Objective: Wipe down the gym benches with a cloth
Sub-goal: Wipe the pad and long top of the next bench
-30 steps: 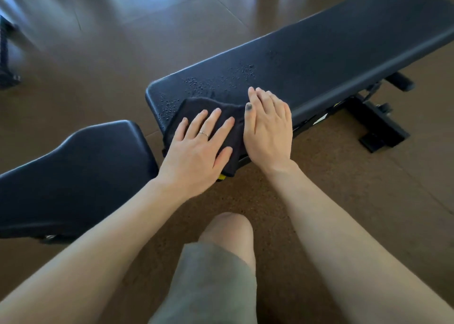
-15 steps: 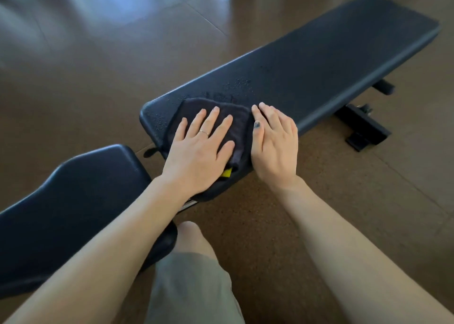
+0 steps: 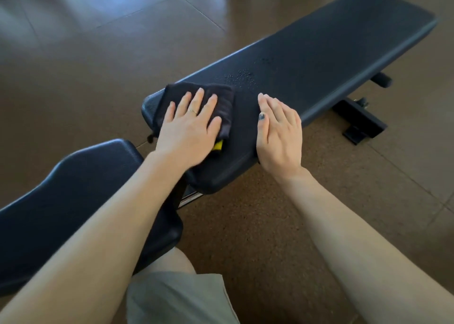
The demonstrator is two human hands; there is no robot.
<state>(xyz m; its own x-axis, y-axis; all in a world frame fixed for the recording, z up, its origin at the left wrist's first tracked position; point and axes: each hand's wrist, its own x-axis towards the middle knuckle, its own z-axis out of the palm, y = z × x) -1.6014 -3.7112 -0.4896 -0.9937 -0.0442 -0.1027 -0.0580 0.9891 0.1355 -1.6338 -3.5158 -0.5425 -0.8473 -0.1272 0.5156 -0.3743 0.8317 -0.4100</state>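
On near end of bench pad: dark folded cloth pinned flat under left hand, fingers spread straight, no pinch. Right hand flat on bare pad beside cloth, holding nothing. Droplets just beyond cloth, unwiped. Risks: cloth bunching or sliding out from under palm; stroke missing droplets.

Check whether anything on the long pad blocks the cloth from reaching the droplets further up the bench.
Nothing visible does. The cloth lies flat under the left hand at the near end of the long pad, and the droplets sit just beyond it. The right hand rests on the pad beside the cloth, off that path.
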